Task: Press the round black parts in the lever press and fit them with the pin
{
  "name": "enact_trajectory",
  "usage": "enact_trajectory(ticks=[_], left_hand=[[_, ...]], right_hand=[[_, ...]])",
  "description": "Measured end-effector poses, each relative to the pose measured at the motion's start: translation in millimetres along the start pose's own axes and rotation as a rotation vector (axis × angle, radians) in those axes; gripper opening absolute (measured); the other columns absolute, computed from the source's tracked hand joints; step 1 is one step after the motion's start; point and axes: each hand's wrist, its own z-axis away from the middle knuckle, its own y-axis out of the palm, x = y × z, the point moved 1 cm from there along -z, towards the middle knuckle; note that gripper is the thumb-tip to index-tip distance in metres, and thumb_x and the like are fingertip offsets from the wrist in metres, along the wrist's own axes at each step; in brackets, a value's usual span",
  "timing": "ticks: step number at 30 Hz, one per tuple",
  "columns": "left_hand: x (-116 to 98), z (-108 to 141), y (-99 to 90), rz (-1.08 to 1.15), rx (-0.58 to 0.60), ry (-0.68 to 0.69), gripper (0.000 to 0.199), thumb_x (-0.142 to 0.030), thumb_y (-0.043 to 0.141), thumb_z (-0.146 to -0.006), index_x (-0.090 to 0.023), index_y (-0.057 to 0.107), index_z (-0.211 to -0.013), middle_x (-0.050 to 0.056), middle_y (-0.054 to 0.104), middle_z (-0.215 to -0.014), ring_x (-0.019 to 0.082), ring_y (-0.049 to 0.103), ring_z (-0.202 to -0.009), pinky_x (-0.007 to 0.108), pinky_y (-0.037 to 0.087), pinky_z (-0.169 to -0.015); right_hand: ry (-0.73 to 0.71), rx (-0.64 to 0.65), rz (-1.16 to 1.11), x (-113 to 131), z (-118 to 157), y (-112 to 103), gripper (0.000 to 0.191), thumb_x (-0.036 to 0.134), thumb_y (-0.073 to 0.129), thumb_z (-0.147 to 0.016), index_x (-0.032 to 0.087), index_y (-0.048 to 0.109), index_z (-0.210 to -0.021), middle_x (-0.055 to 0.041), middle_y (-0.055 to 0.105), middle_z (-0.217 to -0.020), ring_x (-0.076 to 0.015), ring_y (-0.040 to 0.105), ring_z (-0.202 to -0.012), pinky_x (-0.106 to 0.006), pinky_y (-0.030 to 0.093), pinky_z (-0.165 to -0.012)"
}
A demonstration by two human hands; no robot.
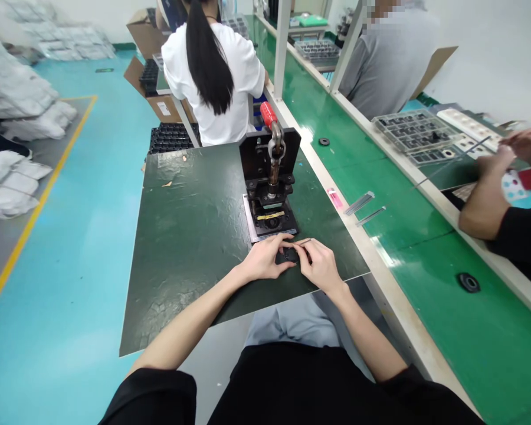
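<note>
My left hand [263, 260] and my right hand [321, 265] meet over a small round black part [288, 256], and their fingers hold it from both sides just above a dark green mat [190, 236]. A thin metal strip [304, 241] pokes out at the fingertips of my right hand and seems to reach the black part. Straight ahead of my hands stands a manual bench press [269, 189] with a red handle grip [268, 114], its base plate on the mat. A small yellow strip [271, 216] lies on the press base.
A green workbench [425, 283] runs along the right, with metal strips [359, 203] and a black ring [468, 282] on it. A co-worker's hands [508, 171] work by a parts tray [413, 133]. Seated co-workers, cardboard boxes and white bags surround the mat.
</note>
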Motion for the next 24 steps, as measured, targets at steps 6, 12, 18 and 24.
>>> enact_trajectory(ticks=[6, 12, 18, 24], left_hand=[[-3, 0, 0.6, 0.013, -0.001, -0.04, 0.063, -0.031, 0.077, -0.08, -0.022, 0.046, -0.134, 0.01, 0.077, -0.121, 0.03, 0.074, -0.111, 0.043, 0.059, -0.093], [-1, -2, 1.5, 0.022, -0.008, -0.065, 0.059, -0.03, 0.078, -0.08, -0.022, 0.046, -0.129, 0.009, 0.08, -0.114, 0.029, 0.077, -0.099, 0.041, 0.059, -0.086], [-3, -2, 1.3, 0.04, -0.036, -0.053, 0.048, -0.035, 0.078, -0.082, -0.023, 0.051, -0.12, 0.01, 0.076, -0.125, 0.028, 0.076, -0.1, 0.041, 0.057, -0.089], [-1, 0, -12.3, -0.054, -0.019, -0.039, 0.045, -0.038, 0.073, -0.085, -0.024, 0.054, -0.123, 0.006, 0.077, -0.12, 0.018, 0.068, -0.076, 0.033, 0.057, -0.076]], right_hand=[[-0.045, -0.018, -0.022, -2, -2, 4, 0.026, 0.02, 0.043, -0.105, 0.022, 0.059, -0.084, -0.006, 0.066, -0.078, -0.0194, 0.064, -0.073, -0.031, 0.049, -0.07], [0.017, -0.033, -0.131, -4, -6, 8, 0.029, 0.028, 0.046, -0.105, 0.022, 0.057, -0.079, -0.0046, 0.065, -0.075, -0.0175, 0.064, -0.07, -0.03, 0.052, -0.068], [0.398, -0.449, -0.401, -15, 8, -7, 0.029, 0.044, 0.051, -0.104, 0.02, 0.063, -0.096, -0.0021, 0.067, -0.076, -0.0101, 0.056, -0.05, -0.023, 0.05, -0.048], [0.375, -0.459, -0.106, -44, 34, -20, 0.025, 0.035, 0.051, -0.103, 0.019, 0.071, -0.105, -0.0104, 0.077, -0.098, -0.0194, 0.074, -0.084, -0.031, 0.063, -0.068]])
